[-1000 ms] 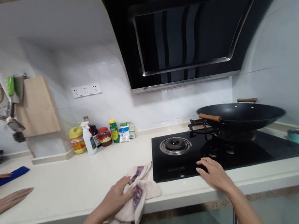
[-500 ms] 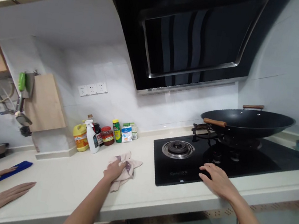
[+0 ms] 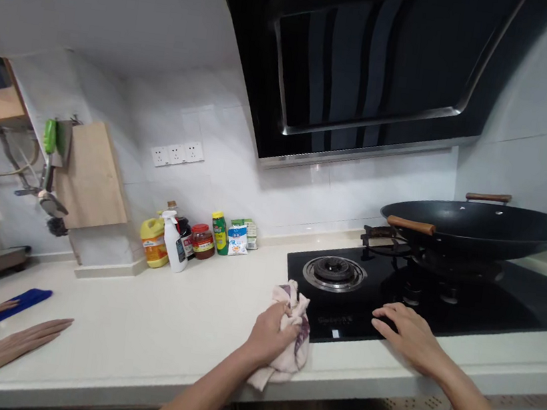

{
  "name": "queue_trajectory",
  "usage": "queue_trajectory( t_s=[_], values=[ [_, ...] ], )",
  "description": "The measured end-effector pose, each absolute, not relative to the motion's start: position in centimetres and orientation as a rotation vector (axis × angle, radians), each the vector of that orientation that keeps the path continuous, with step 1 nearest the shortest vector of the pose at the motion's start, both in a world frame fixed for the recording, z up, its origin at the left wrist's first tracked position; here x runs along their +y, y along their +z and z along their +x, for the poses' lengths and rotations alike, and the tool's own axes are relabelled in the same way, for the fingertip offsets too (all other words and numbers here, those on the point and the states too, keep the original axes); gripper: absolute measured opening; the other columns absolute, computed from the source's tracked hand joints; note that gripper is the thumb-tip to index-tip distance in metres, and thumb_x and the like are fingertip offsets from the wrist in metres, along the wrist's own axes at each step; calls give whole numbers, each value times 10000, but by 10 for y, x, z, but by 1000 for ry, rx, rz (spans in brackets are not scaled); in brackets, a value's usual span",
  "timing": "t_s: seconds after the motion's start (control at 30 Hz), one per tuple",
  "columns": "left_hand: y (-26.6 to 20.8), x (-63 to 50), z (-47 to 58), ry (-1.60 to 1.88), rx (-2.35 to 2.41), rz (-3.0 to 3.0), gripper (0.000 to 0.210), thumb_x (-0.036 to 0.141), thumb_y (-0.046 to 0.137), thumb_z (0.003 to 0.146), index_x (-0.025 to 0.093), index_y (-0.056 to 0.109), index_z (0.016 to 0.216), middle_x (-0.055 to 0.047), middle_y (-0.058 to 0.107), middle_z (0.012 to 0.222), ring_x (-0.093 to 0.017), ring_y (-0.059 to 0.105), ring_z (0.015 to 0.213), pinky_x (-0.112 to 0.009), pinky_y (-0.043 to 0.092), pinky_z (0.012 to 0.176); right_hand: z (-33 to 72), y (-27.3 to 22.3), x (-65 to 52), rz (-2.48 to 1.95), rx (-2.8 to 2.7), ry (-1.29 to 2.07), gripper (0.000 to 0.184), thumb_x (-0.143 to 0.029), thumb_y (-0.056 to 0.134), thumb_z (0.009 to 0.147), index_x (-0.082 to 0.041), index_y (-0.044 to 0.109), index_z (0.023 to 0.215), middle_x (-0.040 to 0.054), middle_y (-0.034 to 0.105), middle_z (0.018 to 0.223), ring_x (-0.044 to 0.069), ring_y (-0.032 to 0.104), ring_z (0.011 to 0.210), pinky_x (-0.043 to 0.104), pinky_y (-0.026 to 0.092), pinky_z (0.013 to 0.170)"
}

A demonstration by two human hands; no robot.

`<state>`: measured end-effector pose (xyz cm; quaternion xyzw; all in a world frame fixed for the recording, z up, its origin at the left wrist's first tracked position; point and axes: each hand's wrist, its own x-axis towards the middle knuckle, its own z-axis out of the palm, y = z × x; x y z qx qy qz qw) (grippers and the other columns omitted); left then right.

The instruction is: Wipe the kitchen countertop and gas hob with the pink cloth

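Fingers of the left hand [image 3: 273, 333] curl around a bunched pale towel with purple patches [image 3: 289, 362], gathered beneath and just right of them against the near left edge of the black gas hob [image 3: 364, 306]. Right-hand fingers lie loosely bent and close together, thumb apart, pinching nothing; that right hand [image 3: 408, 334] is at the hob's front edge. How far along the wiping seems cannot be judged: the towel is in use, but no mark on the white worktop [image 3: 187, 321] left of those fingers separates finished stretches from remaining ones. Beyond the right fingers, the wok [image 3: 485, 227] sits on its burner. Faint lettering just left of them on the hob is illegible; so are labels on the spray bottle [image 3: 176, 246] and red-lidded jar [image 3: 203, 244], far beyond the left fingers.
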<state>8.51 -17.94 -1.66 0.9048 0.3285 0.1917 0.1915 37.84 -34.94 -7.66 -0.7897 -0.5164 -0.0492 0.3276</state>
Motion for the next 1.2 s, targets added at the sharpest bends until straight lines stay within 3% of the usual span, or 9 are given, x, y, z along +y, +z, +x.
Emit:
queue_trajectory(
  t_s=[0.2,0.33,0.5,0.67,0.8,0.9,1.0,1.1,1.2],
  values=[
    [-18,-192,94,582,674,2692,333,374,566,844,232,611,1142,-73,603,1362,-283,522,1261,-414,391,1119,351,-16,-291,-1852,-1653,5,351,-522,448,944,-294,679,1079,46,692,1171,237,647,1034,369,467,933],
    [-19,-197,114,454,689,2756,466,414,596,835,221,578,1259,-104,500,1498,-347,379,1417,-499,273,1206,355,14,-229,-1842,-1727,-21,305,-444,472,947,-257,701,1021,39,725,1074,209,661,975,317,462,869],
    [-18,-202,153,379,559,2825,497,486,563,859,205,558,1268,-138,496,1487,-359,374,1415,-540,275,1195,377,5,-186,-1904,-1651,-62,247,-356,513,936,-218,706,865,45,733,951,196,656,877,295,437,783],
    [-5,-185,210,319,539,2771,454,478,571,837,221,601,1210,-123,609,1319,-353,483,1290,-542,386,1105,382,-4,-189,-1853,-1569,-207,397,-417,392,1017,-219,669,812,49,686,913,178,625,866,292,417,794],
    [-1,-168,253,487,612,2732,717,494,561,845,210,412,1486,-159,411,1542,-421,327,1404,-614,259,1166,378,0,-189,-1801,-1530,-322,423,-419,330,1040,-235,664,858,48,671,942,185,601,895,310,416,820],
    [-1,-161,270,525,711,2735,787,594,532,853,273,329,1542,-155,323,1593,-483,352,1339,-701,273,1086,378,2,-186,-1796,-1499,-389,399,-379,335,1032,-238,663,853,61,666,934,210,585,906,350,406,854],
    [-2,-157,275,535,739,2724,802,631,517,855,290,308,1551,-143,291,1608,-473,371,1306,-689,294,1062,382,1,-186,-1799,-1470,-439,381,-364,342,1025,-236,652,844,69,666,940,227,573,913,379,394,873],
    [-1,-155,268,499,712,2733,771,601,523,858,272,342,1532,-143,354,1560,-442,364,1307,-650,300,1076,385,0,-187,-1812,-1447,-468,382,-370,341,1026,-238,640,828,63,671,940,222,569,902,375,391,863],
    [2,-155,250,352,685,2762,616,558,536,859,275,502,1405,-133,493,1393,-403,389,1280,-607,343,1047,388,-2,-189,-1830,-1423,-477,397,-374,328,1030,-237,633,815,59,667,929,216,570,891,364,387,839]
  ],
)
